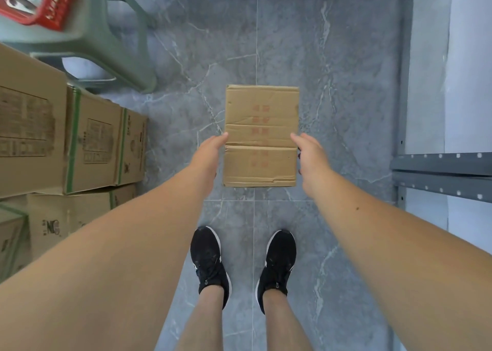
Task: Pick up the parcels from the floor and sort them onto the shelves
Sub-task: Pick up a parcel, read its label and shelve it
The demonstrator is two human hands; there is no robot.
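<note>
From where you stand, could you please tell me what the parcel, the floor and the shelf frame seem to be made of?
The parcel: brown cardboard, matte, creased, faded red print. The floor: likely polished grey marble-look tile, judging by white veins and grout lines. The shelf frame: probably grey-painted metal, with rows of punched holes.

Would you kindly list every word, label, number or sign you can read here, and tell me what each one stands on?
"NG": black print on the lower carton at the left, perhaps part of a longer mark.
Red characters on top of the parcel: too blurred to read.
Black printed panels on the stacked cartons: too small and blurred to read.
Red basket and shelf frame: no text visible.
</note>
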